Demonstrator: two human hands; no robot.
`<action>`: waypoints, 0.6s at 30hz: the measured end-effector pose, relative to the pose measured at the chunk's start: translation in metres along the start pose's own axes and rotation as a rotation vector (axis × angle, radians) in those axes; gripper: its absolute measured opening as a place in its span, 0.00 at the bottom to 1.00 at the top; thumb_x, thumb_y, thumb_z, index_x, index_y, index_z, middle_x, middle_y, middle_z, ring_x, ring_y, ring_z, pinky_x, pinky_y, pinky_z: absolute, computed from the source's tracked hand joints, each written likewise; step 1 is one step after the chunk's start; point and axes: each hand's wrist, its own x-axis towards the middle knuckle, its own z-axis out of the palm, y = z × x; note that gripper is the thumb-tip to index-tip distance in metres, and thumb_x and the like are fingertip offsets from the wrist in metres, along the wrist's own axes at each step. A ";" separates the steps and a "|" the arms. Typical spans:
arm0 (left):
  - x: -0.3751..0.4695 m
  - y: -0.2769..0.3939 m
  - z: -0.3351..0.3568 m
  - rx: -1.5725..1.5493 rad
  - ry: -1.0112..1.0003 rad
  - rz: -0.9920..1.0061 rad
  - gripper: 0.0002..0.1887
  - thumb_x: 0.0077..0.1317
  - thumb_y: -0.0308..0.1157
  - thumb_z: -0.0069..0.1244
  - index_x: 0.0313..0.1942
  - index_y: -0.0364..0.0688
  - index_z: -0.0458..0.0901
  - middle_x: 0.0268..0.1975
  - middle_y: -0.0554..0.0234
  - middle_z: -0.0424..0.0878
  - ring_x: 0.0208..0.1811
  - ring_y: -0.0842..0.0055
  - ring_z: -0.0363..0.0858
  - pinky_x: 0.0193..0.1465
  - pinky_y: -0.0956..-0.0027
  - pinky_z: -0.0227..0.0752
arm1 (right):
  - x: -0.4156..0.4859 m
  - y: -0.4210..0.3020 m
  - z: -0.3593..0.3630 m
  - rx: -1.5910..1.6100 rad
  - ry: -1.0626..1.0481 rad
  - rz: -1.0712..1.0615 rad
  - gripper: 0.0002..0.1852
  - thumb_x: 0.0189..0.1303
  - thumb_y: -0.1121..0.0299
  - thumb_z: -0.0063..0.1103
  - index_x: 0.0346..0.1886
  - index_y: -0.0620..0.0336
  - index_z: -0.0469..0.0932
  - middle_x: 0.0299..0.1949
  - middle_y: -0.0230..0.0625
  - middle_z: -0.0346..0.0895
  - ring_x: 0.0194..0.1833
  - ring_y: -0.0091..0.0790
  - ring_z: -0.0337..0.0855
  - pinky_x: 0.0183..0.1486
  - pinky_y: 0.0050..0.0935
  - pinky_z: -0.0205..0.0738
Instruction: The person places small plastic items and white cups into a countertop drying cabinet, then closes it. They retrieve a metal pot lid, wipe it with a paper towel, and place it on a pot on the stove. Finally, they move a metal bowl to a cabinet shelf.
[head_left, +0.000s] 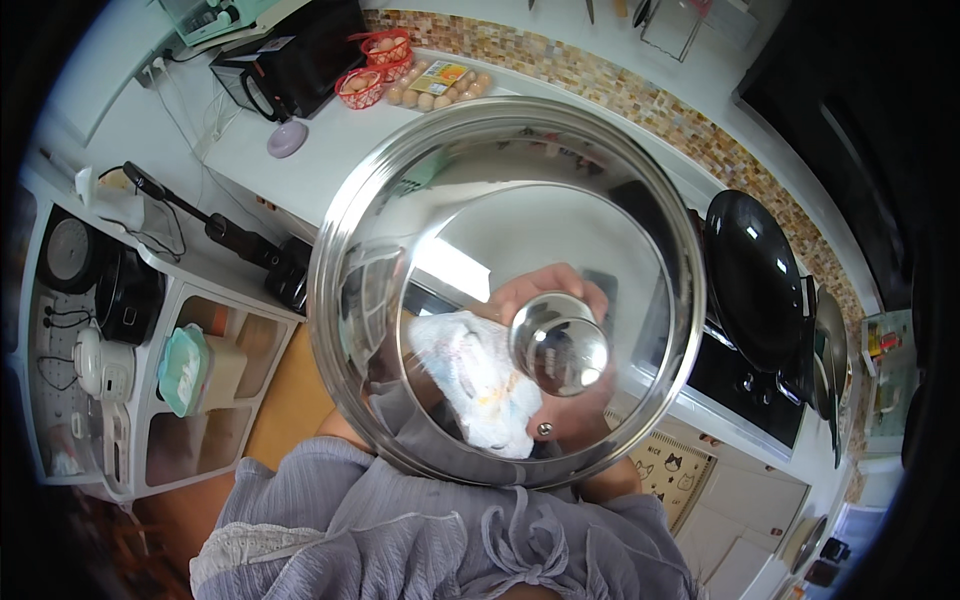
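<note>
A large round pot lid (345, 217) with a broad steel rim and a shiny, seemingly see-through middle fills the centre. My right hand (574, 412) shows within its middle, the fingers curled around the round metal knob (559, 343). A small metal fitting (544, 429) sits below the knob. To the left of the knob shows a crumpled white cloth (480, 386) with faint coloured marks. My left forearm passes behind the lid's lower left rim; my left hand is hidden or cannot be made out. Reflections blur which side of the lid the cloth is on.
Behind the lid, the white counter (300, 176) holds a black microwave (300, 64), red baskets of eggs (360, 88), an egg carton (439, 84) and a purple lid (286, 139). A black wok (754, 277) stands by the cooktop (750, 405) at right. Left is a shelf unit (161, 300).
</note>
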 end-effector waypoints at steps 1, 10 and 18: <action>-0.002 0.001 0.000 0.019 0.015 0.001 0.35 0.51 0.31 0.61 0.58 0.39 0.61 0.54 0.56 0.66 0.54 0.69 0.70 0.61 0.64 0.65 | -0.005 0.002 0.002 -0.006 0.009 -0.035 0.45 0.22 0.76 0.78 0.52 0.56 0.64 0.46 0.48 0.69 0.50 0.42 0.72 0.52 0.35 0.69; -0.025 0.006 -0.010 0.518 0.097 -0.197 0.39 0.51 0.28 0.61 0.62 0.37 0.59 0.57 0.54 0.69 0.57 0.71 0.70 0.62 0.67 0.64 | -0.057 -0.034 -0.034 -0.545 0.086 0.156 0.41 0.32 0.69 0.73 0.55 0.74 0.65 0.49 0.51 0.72 0.51 0.41 0.76 0.55 0.36 0.71; -0.015 -0.009 -0.012 -0.093 -0.011 -0.142 0.41 0.59 0.33 0.58 0.67 0.32 0.52 0.63 0.54 0.66 0.61 0.72 0.69 0.64 0.69 0.62 | -0.053 -0.035 -0.055 -0.448 0.259 0.151 0.33 0.42 0.66 0.67 0.53 0.75 0.68 0.47 0.52 0.74 0.48 0.40 0.78 0.50 0.33 0.75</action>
